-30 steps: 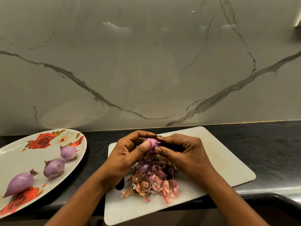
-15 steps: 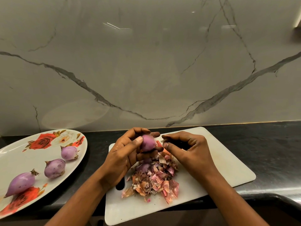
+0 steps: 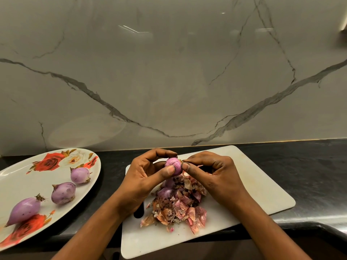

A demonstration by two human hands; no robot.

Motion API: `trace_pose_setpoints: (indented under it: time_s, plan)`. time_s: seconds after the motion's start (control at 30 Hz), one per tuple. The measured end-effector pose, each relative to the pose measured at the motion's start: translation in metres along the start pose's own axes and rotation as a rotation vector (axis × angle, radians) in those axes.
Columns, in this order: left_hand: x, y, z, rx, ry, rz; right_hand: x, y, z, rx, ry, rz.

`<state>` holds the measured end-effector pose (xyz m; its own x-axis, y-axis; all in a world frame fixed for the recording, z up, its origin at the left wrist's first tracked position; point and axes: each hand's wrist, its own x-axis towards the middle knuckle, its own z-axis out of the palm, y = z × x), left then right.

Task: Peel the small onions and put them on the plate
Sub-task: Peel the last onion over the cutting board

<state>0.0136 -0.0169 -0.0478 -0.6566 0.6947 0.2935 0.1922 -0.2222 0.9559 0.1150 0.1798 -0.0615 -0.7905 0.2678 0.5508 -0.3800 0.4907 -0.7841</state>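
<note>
Currently in the peeling step: left hand grips 1 small onion between thumb and curled fingers, held above the cutting board and over the peel heap. Right hand pinches narrowly at the onion's root tip, where a scrap of dry skin shows. The onion looks mostly bare, so this 1 seems nearly done.

3 peeled onions lie on the plate at the left, apart from each other.

The next move likely calls for tearing off that last scrap, dropping it on the heap, then carrying the onion left across the dark tabletop to a bare spot on the plate.

Purple bulbs sit half buried in the heap; their count and whether they are peeled are unclear. The onion's far side is hidden by fingers. The plate's left and lower edges are cut off.
</note>
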Motion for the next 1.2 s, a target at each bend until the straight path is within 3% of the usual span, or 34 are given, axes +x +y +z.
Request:
trace_pose_setpoints:
  time_s: [0.2,0.47,1.2]
  plan:
    - [0.000,-0.001,0.000,-0.016,-0.032,0.000,-0.001,0.002,-0.001,-0.045,0.012,0.028]
    - [0.000,-0.004,-0.002,-0.047,-0.035,0.031,-0.001,-0.009,-0.001,0.081,-0.057,0.154]
    - [0.000,-0.002,-0.004,-0.119,-0.092,-0.013,-0.002,-0.014,-0.004,0.133,-0.059,0.131]
